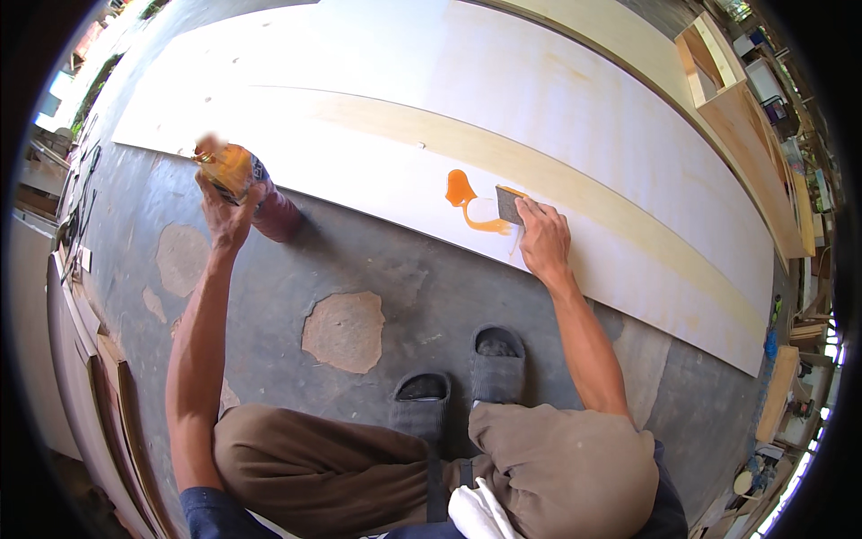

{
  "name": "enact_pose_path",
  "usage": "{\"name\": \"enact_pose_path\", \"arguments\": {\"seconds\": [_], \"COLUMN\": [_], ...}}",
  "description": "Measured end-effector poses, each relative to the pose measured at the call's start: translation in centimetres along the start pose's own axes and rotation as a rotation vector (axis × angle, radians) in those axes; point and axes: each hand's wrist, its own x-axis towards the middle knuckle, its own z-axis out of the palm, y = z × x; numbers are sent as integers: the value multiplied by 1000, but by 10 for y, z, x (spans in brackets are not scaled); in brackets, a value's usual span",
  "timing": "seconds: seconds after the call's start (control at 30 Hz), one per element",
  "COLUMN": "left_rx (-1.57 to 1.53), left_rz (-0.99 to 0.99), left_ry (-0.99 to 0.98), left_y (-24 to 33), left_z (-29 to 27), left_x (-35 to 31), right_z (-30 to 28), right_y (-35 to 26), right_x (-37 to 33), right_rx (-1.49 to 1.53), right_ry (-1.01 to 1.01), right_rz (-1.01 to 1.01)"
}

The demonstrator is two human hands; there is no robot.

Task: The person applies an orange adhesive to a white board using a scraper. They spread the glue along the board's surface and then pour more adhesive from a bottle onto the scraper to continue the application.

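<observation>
My left hand (226,216) is wrapped around a bottle (235,169) of amber-orange liquid with a dark label, held tilted beside the left part of a long white board (377,171). A reddish-brown rounded shape (278,220) shows just past that hand; whether it belongs to the bottle I cannot tell. My right hand (544,235) grips a flat, dark-grey scraper (508,205) at the board's near side, with orange along the scraper's upper edge. Left of the scraper, an orange puddle (460,189) lies on the board, and a curved orange smear runs from it toward the scraper.
A pale yellowish strip (539,153) runs along the board. Wooden frames (750,135) stand at the far right, and planks (112,386) lean at the left. My sandalled feet (496,364) rest on the grey floor (269,332), which has worn patches (344,332).
</observation>
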Motion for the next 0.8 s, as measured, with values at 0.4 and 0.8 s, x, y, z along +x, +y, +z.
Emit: {"name": "enact_pose_path", "arguments": {"seconds": [0.4, 0.8], "left_rx": [12, -30], "left_rz": [6, 31], "left_ry": [2, -20], "left_y": [0, 5], "left_z": [0, 0], "left_x": [3, 2], "right_z": [18, -16], "right_y": [-8, -30], "right_x": [12, -18], "right_rx": [-104, -19], "right_ry": [32, -124], "right_rz": [7, -58]}}
